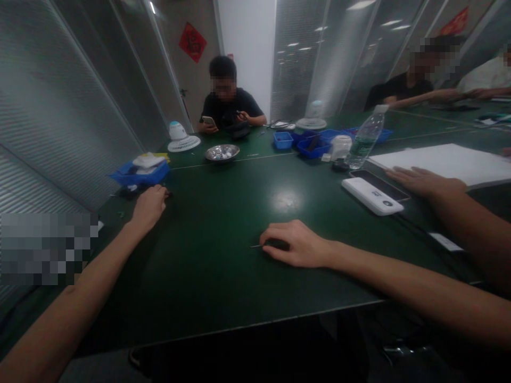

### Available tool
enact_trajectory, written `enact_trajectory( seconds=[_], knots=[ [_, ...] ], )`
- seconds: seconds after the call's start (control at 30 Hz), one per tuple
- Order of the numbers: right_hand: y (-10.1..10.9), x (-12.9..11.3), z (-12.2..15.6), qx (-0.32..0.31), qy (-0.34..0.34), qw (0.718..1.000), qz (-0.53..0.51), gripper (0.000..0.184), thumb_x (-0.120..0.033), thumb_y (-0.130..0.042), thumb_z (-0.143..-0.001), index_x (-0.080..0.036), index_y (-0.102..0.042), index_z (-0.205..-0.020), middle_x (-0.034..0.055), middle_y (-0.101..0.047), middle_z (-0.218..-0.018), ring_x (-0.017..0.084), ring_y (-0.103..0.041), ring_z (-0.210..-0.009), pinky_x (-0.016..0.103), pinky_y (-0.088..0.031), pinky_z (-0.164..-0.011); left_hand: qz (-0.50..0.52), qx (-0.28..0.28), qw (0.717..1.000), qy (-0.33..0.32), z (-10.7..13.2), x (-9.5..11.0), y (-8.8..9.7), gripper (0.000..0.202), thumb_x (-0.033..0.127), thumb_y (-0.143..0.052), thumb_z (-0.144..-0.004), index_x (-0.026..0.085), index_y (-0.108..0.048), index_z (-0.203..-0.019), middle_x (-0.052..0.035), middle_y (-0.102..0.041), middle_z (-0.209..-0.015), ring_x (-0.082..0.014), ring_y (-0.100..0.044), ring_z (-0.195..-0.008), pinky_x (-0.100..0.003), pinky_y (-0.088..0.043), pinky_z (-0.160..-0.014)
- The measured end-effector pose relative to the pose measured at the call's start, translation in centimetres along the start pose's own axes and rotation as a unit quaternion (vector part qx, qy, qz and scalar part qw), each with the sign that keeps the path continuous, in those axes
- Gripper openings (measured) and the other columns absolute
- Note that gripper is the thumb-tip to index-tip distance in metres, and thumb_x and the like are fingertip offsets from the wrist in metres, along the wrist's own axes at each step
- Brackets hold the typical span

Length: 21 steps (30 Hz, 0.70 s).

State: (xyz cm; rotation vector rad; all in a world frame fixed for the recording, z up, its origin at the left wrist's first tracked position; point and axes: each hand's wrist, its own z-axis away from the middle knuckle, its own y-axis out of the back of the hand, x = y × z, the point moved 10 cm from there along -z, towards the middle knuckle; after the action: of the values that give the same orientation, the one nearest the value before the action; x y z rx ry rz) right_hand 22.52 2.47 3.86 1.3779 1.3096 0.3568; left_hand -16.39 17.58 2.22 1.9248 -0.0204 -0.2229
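Observation:
My right hand point(299, 244) rests on the green table, its fingers closed around a screwdriver point(255, 246). The thin metal shaft points left, and most of the dark handle is inside the hand. Further back on the left, my left hand point(150, 205) has its fingers pinched together on a small dark thing point(170, 194), too blurred to name. Just behind that hand stands a blue tray point(154, 174) with white items in it, and dark pieces point(130, 190) lie beside the tray.
A metal bowl point(222, 153) with small parts stands further back. On the right are a white power bank point(371, 197), a phone point(379, 184), a water bottle point(365, 139) and blue bins point(313, 147). Another person's hand point(427, 181) lies by a white sheet point(447, 162). Someone sits opposite.

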Motion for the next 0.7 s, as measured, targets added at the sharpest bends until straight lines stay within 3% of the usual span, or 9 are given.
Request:
enact_trajectory(
  seconds=[0.33,0.7],
  knots=[
    [-0.1,0.3,0.0,-0.003,-0.008,1.000,0.000,0.020,-0.034,-0.059,-0.102,-0.020,-0.066,-0.115,0.0030,-0.070,-0.103,0.013,-0.065,-0.079,0.027,-0.047,-0.070,0.033,0.031,0.998,0.035,0.7,-0.1,0.6,0.031,0.030,-0.044,-0.099,0.016,-0.069,-0.111,-0.0194,-0.067,-0.115,-0.0366,-0.063,-0.110,-0.046,-0.050,-0.095],
    [0.0,0.2,0.0,0.005,-0.005,1.000,0.015,0.020,-0.033,-0.062,-0.102,-0.020,-0.066,-0.116,0.0039,-0.070,-0.106,0.014,-0.066,-0.081,0.027,-0.048,-0.071,0.050,0.020,0.995,0.079,0.0,-2.1,0.0,0.026,0.033,-0.053,-0.096,0.015,-0.069,-0.105,-0.0158,-0.070,-0.114,-0.0328,-0.066,-0.106,-0.042,-0.051,-0.093]
  ],
)
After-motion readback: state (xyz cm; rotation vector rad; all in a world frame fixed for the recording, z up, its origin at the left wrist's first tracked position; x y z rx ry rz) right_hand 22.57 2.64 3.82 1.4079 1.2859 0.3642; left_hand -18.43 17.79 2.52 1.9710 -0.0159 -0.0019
